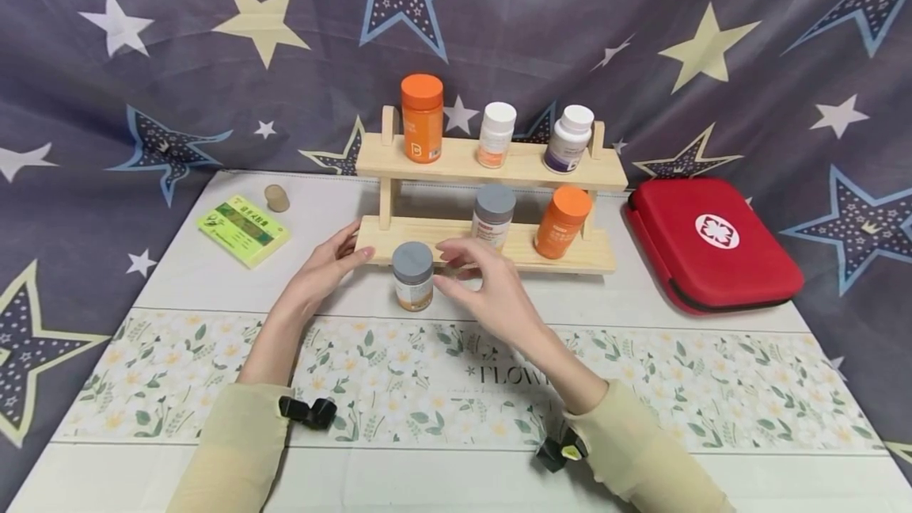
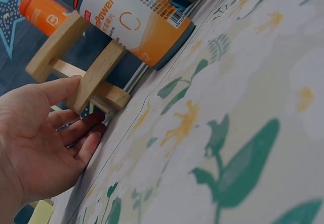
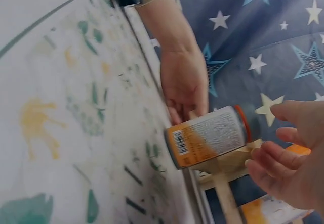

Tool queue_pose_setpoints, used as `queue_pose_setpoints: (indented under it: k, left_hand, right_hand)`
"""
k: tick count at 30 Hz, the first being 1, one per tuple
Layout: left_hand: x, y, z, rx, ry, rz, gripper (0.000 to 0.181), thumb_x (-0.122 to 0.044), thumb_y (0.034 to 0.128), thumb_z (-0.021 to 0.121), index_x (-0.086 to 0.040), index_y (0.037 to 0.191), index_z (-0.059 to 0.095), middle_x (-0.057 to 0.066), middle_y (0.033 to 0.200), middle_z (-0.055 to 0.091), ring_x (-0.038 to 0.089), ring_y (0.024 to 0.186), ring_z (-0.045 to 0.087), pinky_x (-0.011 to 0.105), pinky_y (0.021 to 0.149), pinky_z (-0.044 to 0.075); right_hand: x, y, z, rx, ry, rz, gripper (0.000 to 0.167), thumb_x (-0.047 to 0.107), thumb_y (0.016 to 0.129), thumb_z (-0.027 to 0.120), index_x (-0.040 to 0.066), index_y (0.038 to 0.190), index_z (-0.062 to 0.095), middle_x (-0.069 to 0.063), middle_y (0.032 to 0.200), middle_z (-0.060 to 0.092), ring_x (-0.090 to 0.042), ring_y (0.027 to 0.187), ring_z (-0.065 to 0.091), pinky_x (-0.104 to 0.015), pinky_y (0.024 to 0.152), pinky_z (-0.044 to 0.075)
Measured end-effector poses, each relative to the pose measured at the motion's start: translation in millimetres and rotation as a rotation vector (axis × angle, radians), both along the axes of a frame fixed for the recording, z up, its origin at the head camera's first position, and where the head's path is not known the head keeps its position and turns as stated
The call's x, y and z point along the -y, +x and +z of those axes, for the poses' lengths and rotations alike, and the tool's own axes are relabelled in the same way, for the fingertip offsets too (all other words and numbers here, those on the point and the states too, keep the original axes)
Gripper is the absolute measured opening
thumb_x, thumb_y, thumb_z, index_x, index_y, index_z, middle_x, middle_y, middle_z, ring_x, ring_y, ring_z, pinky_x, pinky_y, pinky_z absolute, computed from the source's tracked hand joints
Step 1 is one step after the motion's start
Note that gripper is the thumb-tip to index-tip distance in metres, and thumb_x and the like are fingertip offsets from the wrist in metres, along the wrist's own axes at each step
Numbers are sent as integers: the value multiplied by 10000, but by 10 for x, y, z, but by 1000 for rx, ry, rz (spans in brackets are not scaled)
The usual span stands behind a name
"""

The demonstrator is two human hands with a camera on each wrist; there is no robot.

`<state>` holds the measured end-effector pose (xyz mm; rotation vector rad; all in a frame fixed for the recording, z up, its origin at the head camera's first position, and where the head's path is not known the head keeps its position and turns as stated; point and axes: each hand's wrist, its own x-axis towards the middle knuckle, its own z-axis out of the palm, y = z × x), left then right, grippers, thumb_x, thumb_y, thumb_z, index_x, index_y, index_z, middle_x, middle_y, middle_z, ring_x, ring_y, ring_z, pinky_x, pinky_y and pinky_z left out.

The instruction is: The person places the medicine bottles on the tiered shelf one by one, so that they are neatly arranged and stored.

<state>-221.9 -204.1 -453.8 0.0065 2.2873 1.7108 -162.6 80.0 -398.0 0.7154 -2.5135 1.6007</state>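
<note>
A two-tier wooden shelf (image 1: 492,163) stands on the table. My left hand (image 1: 324,269) holds the left end of its lower tier; in the left wrist view the thumb (image 2: 66,86) lies against the wood and the other fingers curl below. In front of that tier, a grey-lidded supplement bottle (image 1: 413,279) stands upright on the table, its white and orange label visible in the right wrist view. Just right of this bottle is my right hand (image 1: 492,291), fingers loosely bent and apart from it, with nothing held.
On the top tier stand an orange bottle (image 1: 423,121) and two white-capped bottles. Another grey-lidded bottle (image 1: 493,212) and an orange bottle (image 1: 563,222) occupy the lower tier. A green medicine box (image 1: 244,229) and small brown cap (image 1: 276,198) lie left; a red first-aid case (image 1: 712,248) lies right.
</note>
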Motion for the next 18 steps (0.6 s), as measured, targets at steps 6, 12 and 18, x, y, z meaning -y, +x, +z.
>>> queue_pose_setpoints:
  k: [6, 12, 18]
  left_hand:
    - [3, 10, 5, 0, 5, 2, 818, -313, 1040, 619, -170, 1671, 118, 196, 1661, 328, 349, 1568, 267, 500, 1319, 186]
    - [2, 13, 6, -5, 17, -3, 814, -314, 1043, 614, -162, 1671, 120, 205, 1658, 327, 354, 1567, 268, 513, 1312, 200]
    - [3, 8, 7, 1, 10, -8, 815, -335, 1039, 618, -178, 1671, 128, 190, 1657, 338, 343, 1568, 275, 513, 1310, 207]
  right_hand:
    - [135, -107, -94, 101, 64, 36, 617, 189, 889, 818, 114, 1440, 550, -122, 1310, 638, -302, 1184, 679, -412, 1001, 596]
    - [263, -198, -127, 101, 134, 37, 714, 257, 880, 836, 148, 1499, 496, -94, 1377, 604, -239, 1210, 655, -397, 1017, 577]
    - [330, -241, -144, 91, 185, 31, 726, 315, 869, 844, 179, 1497, 506, -55, 1433, 593, -183, 1112, 624, -419, 924, 571]
